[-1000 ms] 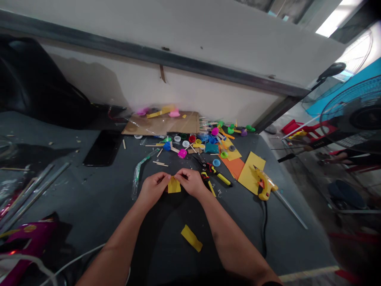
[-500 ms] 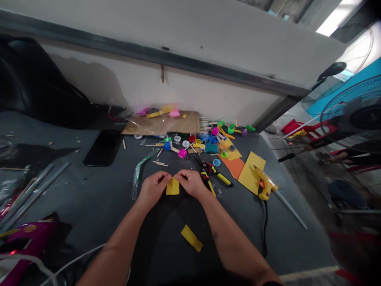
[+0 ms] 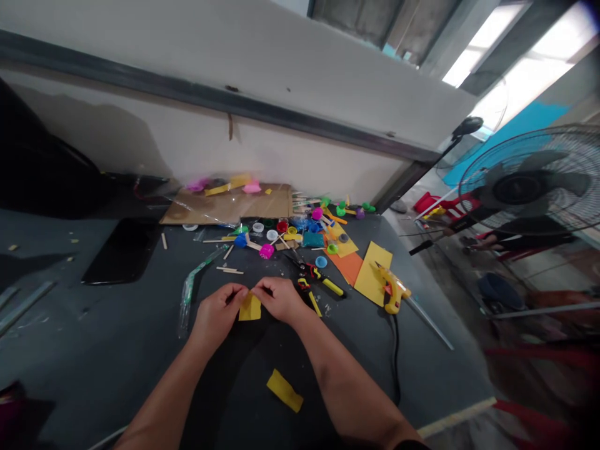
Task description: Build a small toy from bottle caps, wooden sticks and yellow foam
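Between my two hands is a small piece of yellow paper (image 3: 250, 309), its lower part hanging toward me. My left hand (image 3: 219, 310) pinches its upper left edge between thumb and fingertips. At the upper right edge, my right hand (image 3: 280, 298) grips the same piece, fingers curled. Both hands are low over the dark table. Nearer to me lies a separate yellow paper strip (image 3: 285, 390), slightly bent. Just beyond my right hand rest pliers with black and yellow handles (image 3: 323, 278).
A yellow glue gun (image 3: 394, 290) with a clear stick and black cord lies at right by yellow paper sheets (image 3: 372, 275). Colourful caps and sticks crowd the back, beside cardboard (image 3: 225, 205). A black phone (image 3: 122, 251) lies left. A fan (image 3: 525, 187) stands beyond the table.
The camera view has turned to the right, so the table and hands appear further left. Both hands still pinch the yellow paper, which looks slightly tilted now.
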The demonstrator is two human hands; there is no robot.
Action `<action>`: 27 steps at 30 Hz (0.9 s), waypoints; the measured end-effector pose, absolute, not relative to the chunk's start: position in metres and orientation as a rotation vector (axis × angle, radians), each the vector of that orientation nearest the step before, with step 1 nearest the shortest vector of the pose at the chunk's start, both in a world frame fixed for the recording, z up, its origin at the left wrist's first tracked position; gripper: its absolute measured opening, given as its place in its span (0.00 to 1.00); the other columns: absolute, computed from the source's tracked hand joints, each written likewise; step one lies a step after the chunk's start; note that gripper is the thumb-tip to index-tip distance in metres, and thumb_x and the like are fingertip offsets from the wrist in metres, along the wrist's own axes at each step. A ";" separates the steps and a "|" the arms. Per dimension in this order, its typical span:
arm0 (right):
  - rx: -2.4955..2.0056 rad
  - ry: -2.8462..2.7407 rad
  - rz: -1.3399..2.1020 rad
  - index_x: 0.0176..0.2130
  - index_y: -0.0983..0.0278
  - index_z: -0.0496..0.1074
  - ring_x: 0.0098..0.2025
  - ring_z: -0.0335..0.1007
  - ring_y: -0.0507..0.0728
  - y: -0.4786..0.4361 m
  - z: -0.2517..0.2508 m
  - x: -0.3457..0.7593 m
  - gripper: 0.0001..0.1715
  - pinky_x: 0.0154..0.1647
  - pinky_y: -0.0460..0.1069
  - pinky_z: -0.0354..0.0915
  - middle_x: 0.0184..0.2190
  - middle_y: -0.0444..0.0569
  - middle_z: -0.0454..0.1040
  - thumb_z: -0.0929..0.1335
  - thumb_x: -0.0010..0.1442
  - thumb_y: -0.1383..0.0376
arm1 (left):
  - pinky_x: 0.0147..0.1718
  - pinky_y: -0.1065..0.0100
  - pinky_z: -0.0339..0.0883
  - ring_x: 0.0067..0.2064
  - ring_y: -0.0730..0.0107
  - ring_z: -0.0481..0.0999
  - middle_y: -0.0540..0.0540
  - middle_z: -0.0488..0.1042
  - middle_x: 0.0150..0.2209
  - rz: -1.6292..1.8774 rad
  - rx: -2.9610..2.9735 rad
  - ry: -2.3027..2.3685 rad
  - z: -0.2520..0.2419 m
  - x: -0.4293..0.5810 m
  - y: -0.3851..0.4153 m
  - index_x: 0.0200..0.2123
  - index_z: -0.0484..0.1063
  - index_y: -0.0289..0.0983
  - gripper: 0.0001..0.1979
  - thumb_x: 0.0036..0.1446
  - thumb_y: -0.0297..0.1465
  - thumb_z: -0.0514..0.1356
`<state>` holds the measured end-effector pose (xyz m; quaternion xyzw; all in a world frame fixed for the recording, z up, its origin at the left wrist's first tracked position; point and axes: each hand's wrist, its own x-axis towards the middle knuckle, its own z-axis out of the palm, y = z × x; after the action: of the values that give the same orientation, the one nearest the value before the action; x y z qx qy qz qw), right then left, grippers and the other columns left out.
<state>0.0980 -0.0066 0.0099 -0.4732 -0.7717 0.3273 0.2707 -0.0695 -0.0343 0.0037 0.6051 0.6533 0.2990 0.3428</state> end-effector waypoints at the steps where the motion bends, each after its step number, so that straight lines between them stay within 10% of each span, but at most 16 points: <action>1: -1.273 -2.078 0.875 0.31 0.62 0.73 0.30 0.69 0.51 -0.007 0.009 0.098 0.10 0.33 0.44 0.60 0.28 0.44 0.75 0.64 0.60 0.61 | 0.33 0.69 0.63 0.35 0.64 0.74 0.49 0.77 0.32 0.770 1.583 1.697 0.003 -0.070 -0.034 0.34 0.73 0.41 0.16 0.55 0.44 0.52; 27: -1.280 -1.830 1.070 0.31 0.62 0.73 0.29 0.69 0.51 -0.006 0.001 0.096 0.06 0.31 0.44 0.62 0.27 0.43 0.75 0.67 0.55 0.63 | 0.27 0.71 0.60 0.28 0.68 0.71 0.52 0.73 0.24 0.755 1.461 1.601 0.012 -0.068 -0.035 0.32 0.73 0.39 0.15 0.54 0.44 0.54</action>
<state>0.0964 -0.0061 0.0014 -0.4886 -0.6985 0.4084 0.3266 -0.0678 -0.0350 0.0123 0.5805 0.6360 0.3000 0.4105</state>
